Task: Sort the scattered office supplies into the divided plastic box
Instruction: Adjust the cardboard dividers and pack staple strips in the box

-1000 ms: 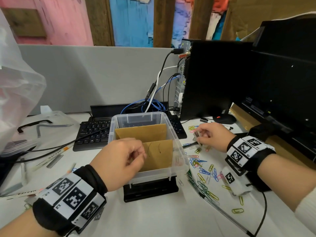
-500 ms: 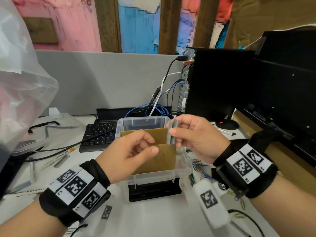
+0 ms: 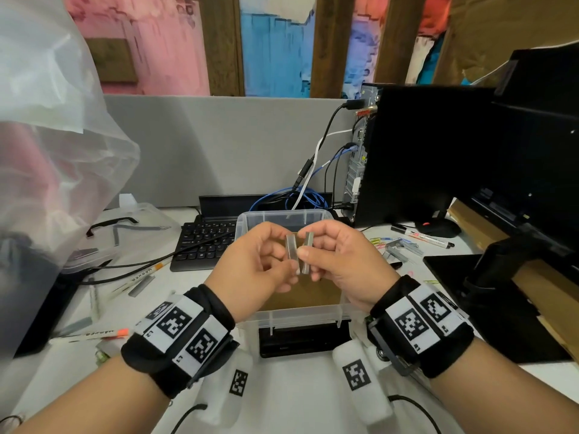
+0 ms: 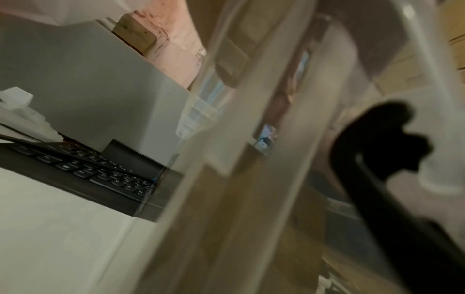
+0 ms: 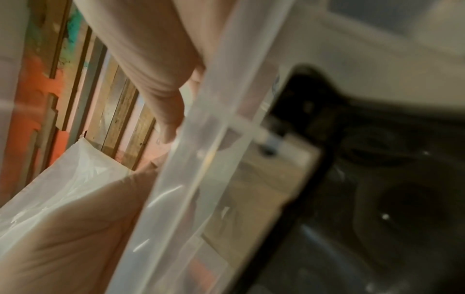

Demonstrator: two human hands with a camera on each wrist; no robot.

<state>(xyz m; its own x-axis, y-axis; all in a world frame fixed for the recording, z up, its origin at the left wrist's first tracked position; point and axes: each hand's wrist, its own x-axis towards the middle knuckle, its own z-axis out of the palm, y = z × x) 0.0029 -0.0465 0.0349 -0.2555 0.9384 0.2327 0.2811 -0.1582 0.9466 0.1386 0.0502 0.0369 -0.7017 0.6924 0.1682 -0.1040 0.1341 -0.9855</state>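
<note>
white desk [image 3: 297,399], plastic box [image 3: 300,317], keyboard [image 3: 203,245]

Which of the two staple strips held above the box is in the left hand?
The left hand pinches the staple strip nearer the keyboard. The other strip, beside it on the computer side, is pinched by the right hand.

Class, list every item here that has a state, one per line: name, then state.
Plastic box: open, lid off, cardboard dividers inside.
Left staple strip: pinched by left hand, above the box.
Right staple strip: pinched by right hand.
Marker: capped, lying on desk.
</note>
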